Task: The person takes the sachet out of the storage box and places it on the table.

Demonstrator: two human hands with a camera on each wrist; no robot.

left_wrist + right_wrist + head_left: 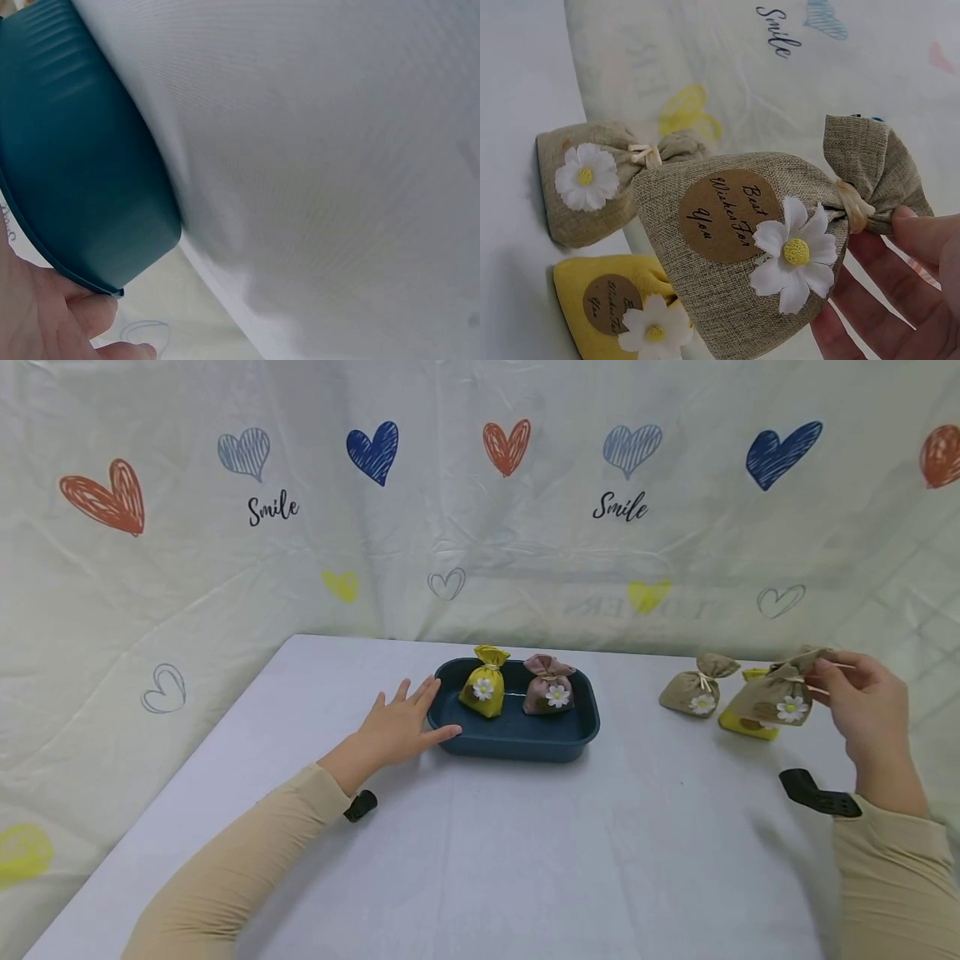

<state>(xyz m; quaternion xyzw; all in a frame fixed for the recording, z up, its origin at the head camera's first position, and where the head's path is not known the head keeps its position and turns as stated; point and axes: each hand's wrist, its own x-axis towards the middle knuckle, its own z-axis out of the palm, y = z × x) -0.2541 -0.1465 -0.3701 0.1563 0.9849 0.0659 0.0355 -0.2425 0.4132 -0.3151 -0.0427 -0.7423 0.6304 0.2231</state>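
Observation:
My right hand (870,702) pinches the tied neck of a beige cloth sachet (735,247), which has a white flower and a round "Best Wishes For You" label. It hangs in front of a yellow sachet (607,300), partly covering it in the head view. Just left of these stands another beige sachet (690,693) with a white flower. My left hand (393,727) is spread at the left end of a dark teal tray (517,748), fingers and thumb on its rim. A yellow sachet (484,685) and a pinkish-brown sachet (549,689) stand inside the tray.
A white cloth covers the table (525,860). Behind it hangs a pale curtain (495,543) printed with hearts and "Smile". Black wrist straps (821,795) show at both sleeves.

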